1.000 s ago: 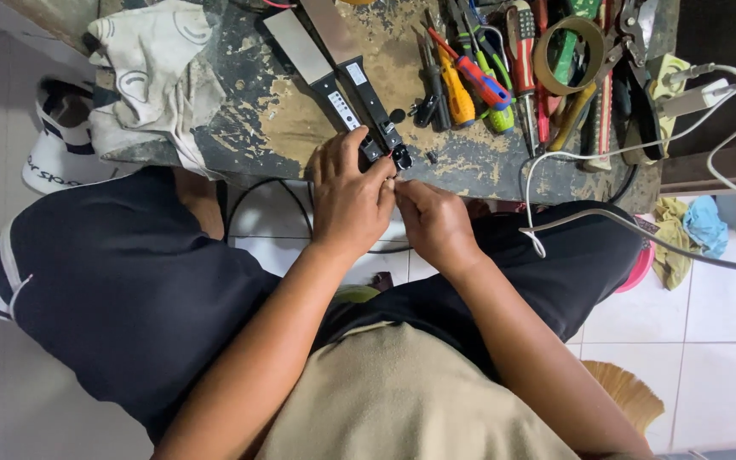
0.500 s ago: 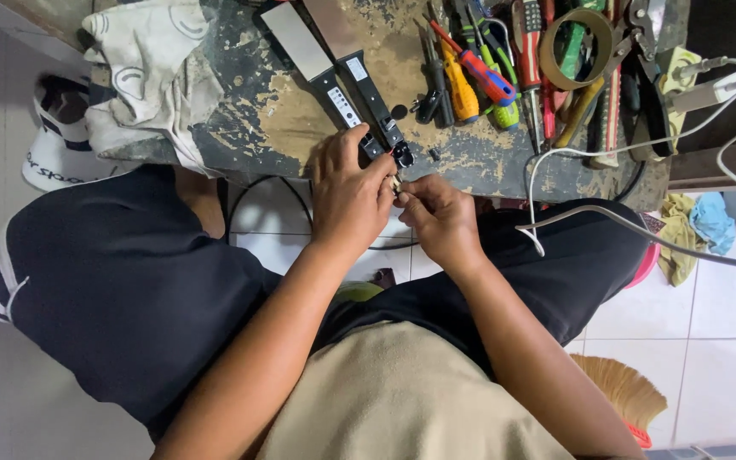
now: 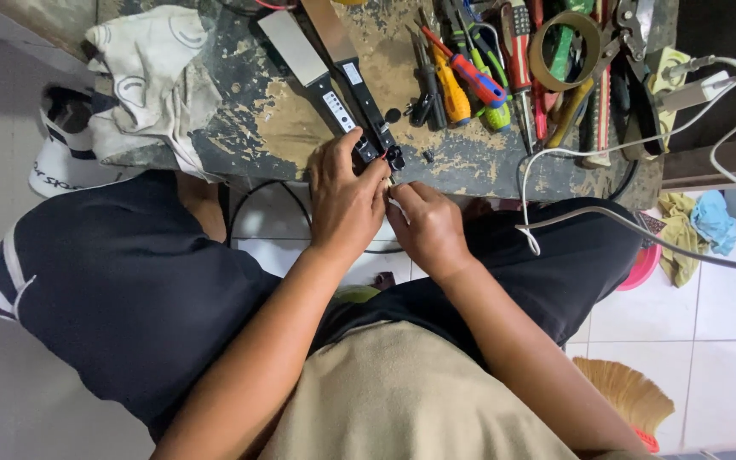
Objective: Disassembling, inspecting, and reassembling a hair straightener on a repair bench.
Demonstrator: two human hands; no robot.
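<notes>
My left hand (image 3: 347, 200) grips the near end of a long black hair straightener (image 3: 347, 102) that lies on a worn, stained workbench (image 3: 283, 128). Its two arms fan out toward the far edge. My right hand (image 3: 426, 226) is closed beside the left, pinching thin wires (image 3: 393, 198) at the device's hinge end; a bit of red and white shows between the fingers. Both hands touch at the bench's near edge, above my lap in dark trousers.
Several screwdrivers (image 3: 462, 72), pliers and a tape roll (image 3: 566, 51) crowd the bench's right side. A white cloth (image 3: 155, 81) lies at the left. A white cable (image 3: 641, 136) loops off the right edge. A shoe (image 3: 66, 162), rags (image 3: 700, 230) and a broom (image 3: 628, 396) lie on the tiled floor.
Both hands stay at the straightener's hinge end; the right hand has shifted slightly closer to the left. The view has drifted a little.
</notes>
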